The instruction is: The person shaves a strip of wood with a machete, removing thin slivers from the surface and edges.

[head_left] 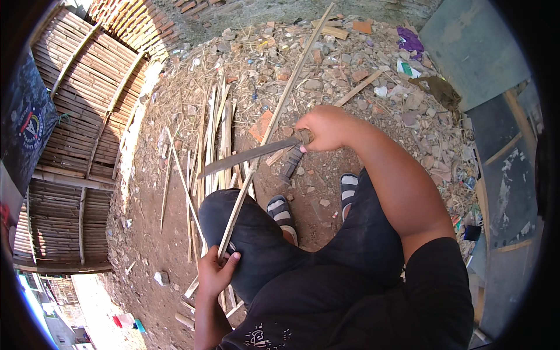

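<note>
1. While the person sits low with both knees up, the left hand (214, 271) has its grip closed round the near end of a long strip (274, 122), which rests on the left knee (233, 219) and runs up and away over the ground to the rubble (350, 64).
2. Right hand (324, 128): grip clamped on the handle of a knife (251, 154), whose long grey blade lies across the strip about midway and points left.
3. Room to the left is bounded by a slat fence (81, 99); bare dirt (146, 233) lies between it and the knee.
4. Just beyond the knee a pile of cut strips (216, 134) lies lengthwise, touching the blade's far side or close under it; I cannot tell which.
5. Both sandals (283, 213) stand on the dirt between the knees, under the right forearm.
6. On the right, a grey panel (484, 64) closes that side, with rubble running up to it.
7. As for looks, the strip is pale, thin, narrow and nearly straight, its far end reaching the top of the view.
</note>
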Demonstrator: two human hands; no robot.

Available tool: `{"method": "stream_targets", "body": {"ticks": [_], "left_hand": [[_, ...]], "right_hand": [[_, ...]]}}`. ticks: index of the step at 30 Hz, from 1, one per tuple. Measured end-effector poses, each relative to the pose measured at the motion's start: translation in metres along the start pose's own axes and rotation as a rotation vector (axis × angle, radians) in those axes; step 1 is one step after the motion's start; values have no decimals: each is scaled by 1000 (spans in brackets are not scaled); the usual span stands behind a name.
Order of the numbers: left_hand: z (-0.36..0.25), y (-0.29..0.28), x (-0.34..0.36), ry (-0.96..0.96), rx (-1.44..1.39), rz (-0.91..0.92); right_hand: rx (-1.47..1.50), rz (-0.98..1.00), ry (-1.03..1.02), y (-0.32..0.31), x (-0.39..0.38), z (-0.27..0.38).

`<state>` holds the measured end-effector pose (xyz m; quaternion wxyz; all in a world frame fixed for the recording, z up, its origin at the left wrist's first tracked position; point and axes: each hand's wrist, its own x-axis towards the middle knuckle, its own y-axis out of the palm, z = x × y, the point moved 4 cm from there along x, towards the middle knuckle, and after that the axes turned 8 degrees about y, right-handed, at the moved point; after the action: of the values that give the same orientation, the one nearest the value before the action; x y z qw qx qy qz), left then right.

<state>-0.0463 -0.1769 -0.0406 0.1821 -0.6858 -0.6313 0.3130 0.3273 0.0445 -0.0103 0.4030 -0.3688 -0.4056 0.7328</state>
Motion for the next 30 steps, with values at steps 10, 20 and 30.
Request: {"method": "stream_targets", "body": {"ticks": [10, 20, 30], "left_hand": [[12, 0, 5, 52, -48, -31], [-1, -1, 2, -8, -65, -5], [3, -3, 6, -27, 17, 38]], "right_hand": [[125, -298, 313, -17, 0, -66], [-62, -28, -113, 13, -4, 23], [163, -406, 336, -7, 6, -86]]}}
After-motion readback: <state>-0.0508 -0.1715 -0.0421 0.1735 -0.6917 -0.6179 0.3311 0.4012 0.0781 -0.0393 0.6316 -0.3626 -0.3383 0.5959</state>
